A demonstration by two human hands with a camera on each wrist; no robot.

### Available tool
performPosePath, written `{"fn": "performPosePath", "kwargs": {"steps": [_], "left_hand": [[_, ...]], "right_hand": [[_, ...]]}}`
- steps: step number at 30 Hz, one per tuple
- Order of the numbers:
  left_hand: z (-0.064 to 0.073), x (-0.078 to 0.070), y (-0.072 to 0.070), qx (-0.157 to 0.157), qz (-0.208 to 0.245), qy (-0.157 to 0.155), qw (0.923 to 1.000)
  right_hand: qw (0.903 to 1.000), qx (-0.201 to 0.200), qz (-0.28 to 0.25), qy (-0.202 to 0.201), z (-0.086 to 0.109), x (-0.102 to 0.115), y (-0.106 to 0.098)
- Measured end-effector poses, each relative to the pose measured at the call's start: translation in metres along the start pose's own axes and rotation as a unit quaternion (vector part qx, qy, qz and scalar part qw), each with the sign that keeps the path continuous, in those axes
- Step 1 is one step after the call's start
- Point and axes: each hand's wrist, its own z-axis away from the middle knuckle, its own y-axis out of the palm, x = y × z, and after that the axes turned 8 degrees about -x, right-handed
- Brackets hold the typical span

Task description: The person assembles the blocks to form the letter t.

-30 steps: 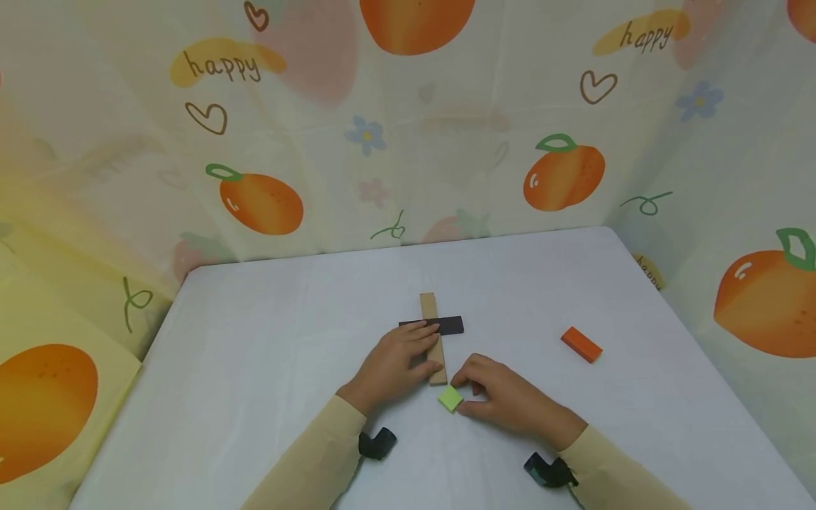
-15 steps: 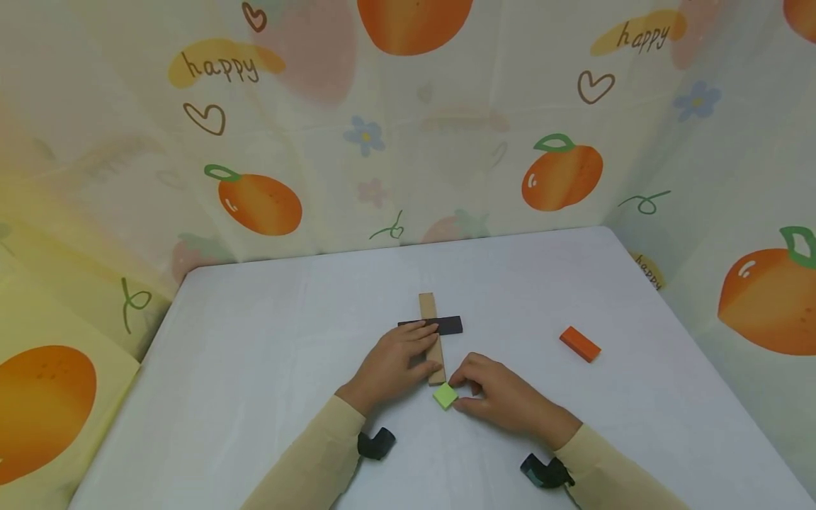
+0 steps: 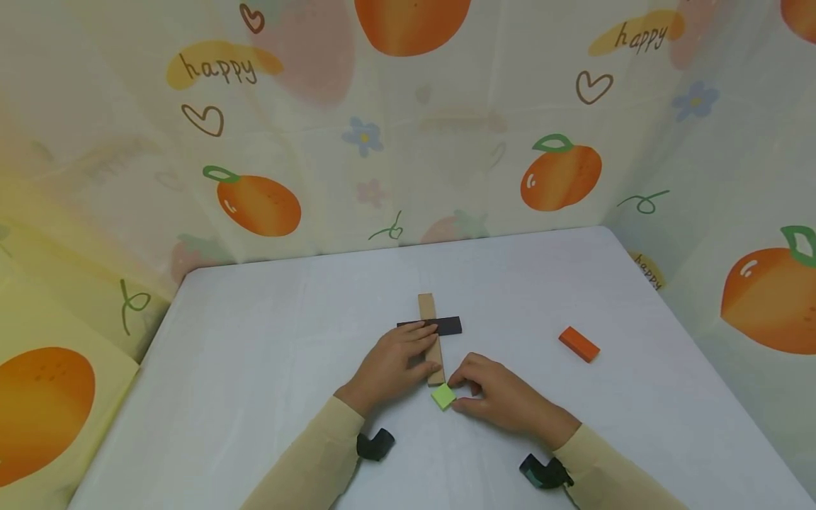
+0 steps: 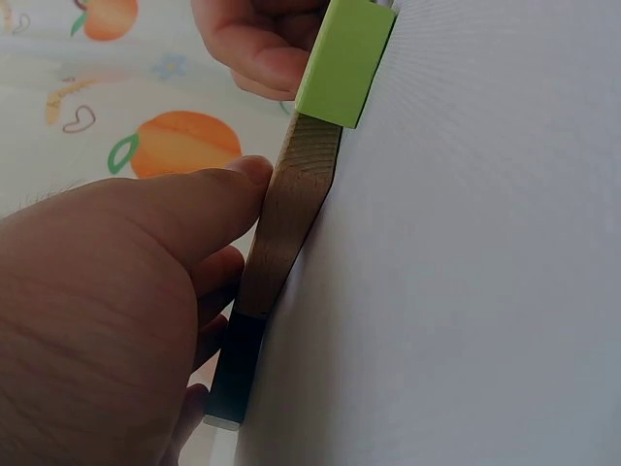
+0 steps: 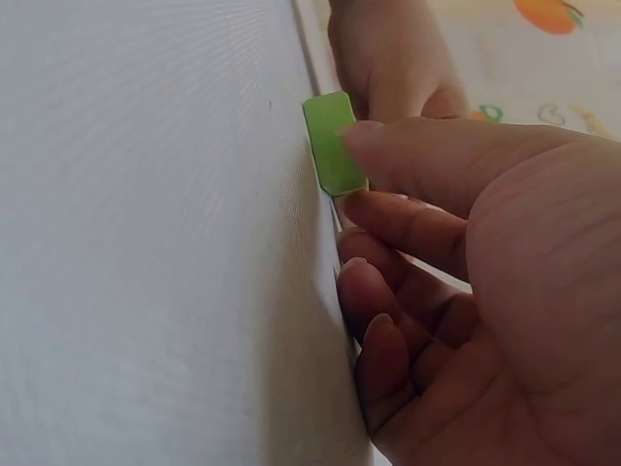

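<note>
My left hand (image 3: 392,365) rests with extended fingers over a black wooden block (image 3: 450,326) and a plain wooden block (image 3: 435,361). Its thumb touches the side of the plain block, as the left wrist view shows. More plain wood (image 3: 426,306) shows beyond the black block, forming a cross shape. My right hand (image 3: 510,397) pinches a small light-green block (image 5: 332,146) between thumb and index finger. That green block, turned to a diamond in the head view, stands right at the near end of the plain block. Part of the black block is hidden under the left fingers.
An orange block (image 3: 579,344) lies off to the right on the white table (image 3: 280,319). A curtain (image 3: 446,163) printed with oranges surrounds the table at the back and sides. Black cameras are strapped on both wrists.
The right hand has moved the green block slightly left, up against the near end of the plain block. The left hand stays on the blocks; the whole view has shifted a little.
</note>
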Motion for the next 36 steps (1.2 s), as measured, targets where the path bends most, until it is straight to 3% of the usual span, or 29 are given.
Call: {"fn": "performPosePath", "kwargs": {"steps": [8, 19, 28, 36], "left_hand": [[0.001, 0.001, 0.001, -0.002, 0.008, -0.003, 1.0000], [0.001, 0.002, 0.001, 0.007, -0.001, -0.009, 0.9999], [0.000, 0.001, 0.000, 0.016, -0.007, -0.010, 0.9998], [0.001, 0.001, 0.000, 0.017, -0.010, -0.009, 0.9998]], "right_hand": [[0.9979, -0.019, -0.058, -0.019, 0.004, -0.005, -0.003], [0.9889, -0.022, -0.146, 0.016, 0.009, -0.003, -0.018], [0.9687, -0.019, -0.247, -0.015, 0.016, -0.012, -0.033], [0.9594, -0.025, -0.279, -0.030, 0.023, -0.014, -0.045]]}}
